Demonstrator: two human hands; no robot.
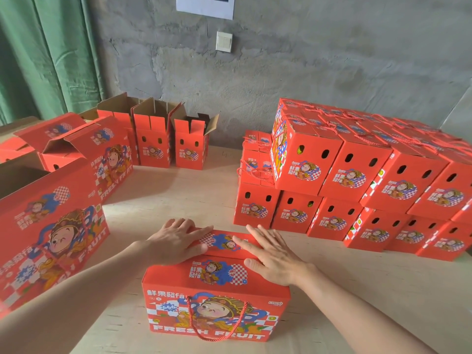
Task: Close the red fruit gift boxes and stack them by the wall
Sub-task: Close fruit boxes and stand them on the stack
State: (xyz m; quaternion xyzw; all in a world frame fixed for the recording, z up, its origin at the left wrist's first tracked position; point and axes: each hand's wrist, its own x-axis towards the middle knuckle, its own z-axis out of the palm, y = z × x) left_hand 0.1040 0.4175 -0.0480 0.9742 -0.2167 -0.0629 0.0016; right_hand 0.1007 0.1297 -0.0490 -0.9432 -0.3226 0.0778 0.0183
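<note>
Pale wood tabletop [178, 190], grey concrete wall [306, 60] behind. Left hand [176, 242] and right hand [273, 259] both lie flat with fingers straight, grasping nothing, pressing down the far top flap [224, 241] of the gift box [217, 297], likely to seat it against the near flap. Box stands upright right under the hands, rope handle [217, 325] hanging down its front. Beyond the right hand: closed stack [357, 175], two tiers, running back toward the wall. Beyond the left hand: open boxes [153, 139], flaps up, not yet done. Bare table ahead of the hands looks like room to slide or lift the box across.
</note>
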